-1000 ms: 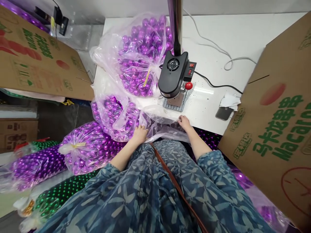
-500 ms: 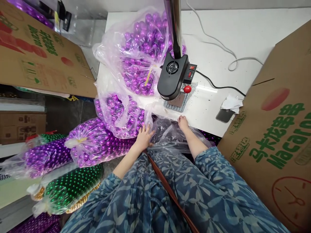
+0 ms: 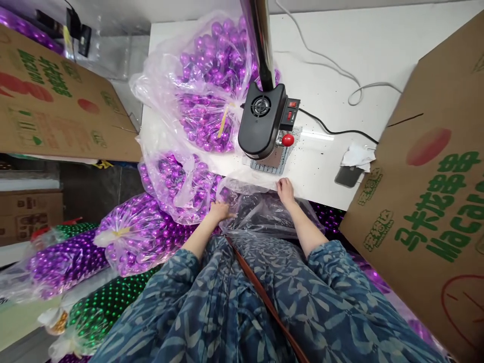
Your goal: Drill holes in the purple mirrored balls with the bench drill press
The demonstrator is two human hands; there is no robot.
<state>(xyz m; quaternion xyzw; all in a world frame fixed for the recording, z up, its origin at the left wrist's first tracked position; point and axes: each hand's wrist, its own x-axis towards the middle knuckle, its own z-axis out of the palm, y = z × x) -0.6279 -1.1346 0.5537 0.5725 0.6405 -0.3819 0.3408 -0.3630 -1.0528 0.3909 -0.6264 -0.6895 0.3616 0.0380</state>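
A clear plastic bag (image 3: 257,212) hangs over the table's front edge, between my hands and in front of my body. My left hand (image 3: 219,212) is closed on its left side, thumb pointing right, the other fingers partly hidden. With curled fingers my right hand (image 3: 285,191) grips the bag's upper edge on the right, by the table edge. Left of my left hand bulges an open plastic bag of shiny purple beads (image 3: 177,176). Just beyond the hands, a black machine head (image 3: 260,121) with a red knob (image 3: 288,140) stands over a gridded plate (image 3: 266,167).
A tied bag of purple balls (image 3: 215,75) lies on the white table (image 3: 321,30). Printed cartons stand left (image 3: 75,101) and right (image 3: 427,141). A phone (image 3: 347,176) lies under crumpled tissue. Filled bags of purple (image 3: 132,232) and green beads (image 3: 109,302) lie lower left.
My left hand has gone from spread fingers to a closed grip and moved slightly left and down. The clear bag's upper edge is spread wider between both hands. The view has shifted slightly.
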